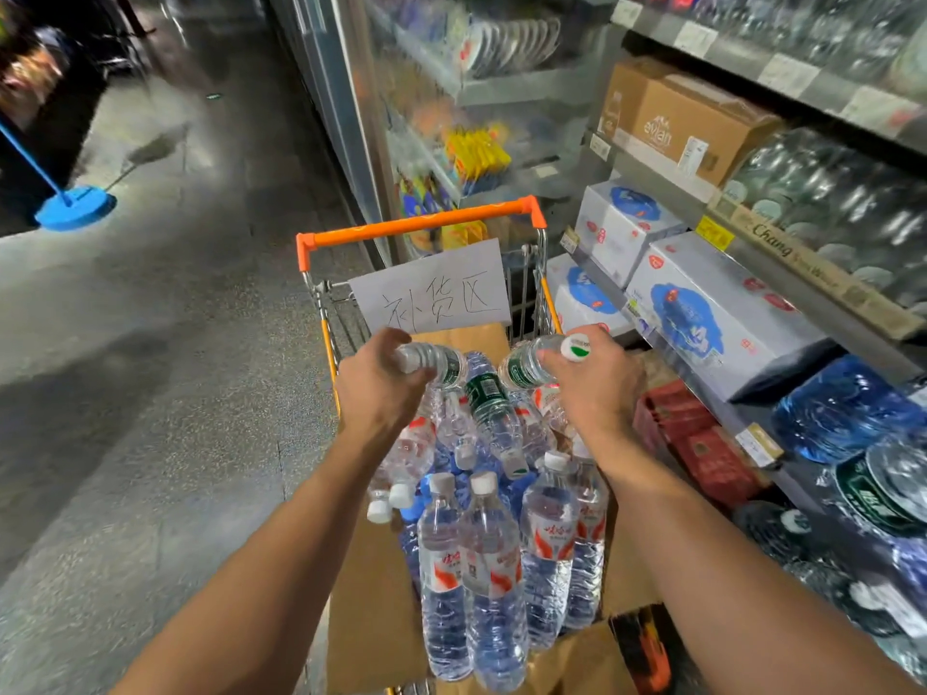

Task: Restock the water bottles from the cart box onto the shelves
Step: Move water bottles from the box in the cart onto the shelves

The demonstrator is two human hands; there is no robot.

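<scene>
**Both hands lifting bottles above the cart box**

Nearest the viewer, a cardboard box (371, 614) sits in the shopping cart (421, 224), filled with water bottles. Upright red-labelled bottles (494, 579) with white caps stand at the near end; behind them further bottles lie heaped at mixed angles, among them one with a dark green label (489, 398). Above the heap, the left hand (378, 386) has its fingers curled around a green-labelled bottle (434, 362) held roughly level. Just beside it, the right hand (597, 381) grips a second green-labelled bottle (534, 363), its white-and-green cap (575, 347) turned toward the viewer. The two held bottles nearly meet at the middle. Behind the hands, a handwritten paper sign (434, 288) hangs below the orange cart handle. To the right, the shelves (802, 288) carry white cartons (722, 313), red boxes (702, 443) and shrink-wrapped bottle packs (847, 408); a brown carton (687, 122) rests higher up. On the far-left floor stands a blue mop (75, 208).
</scene>
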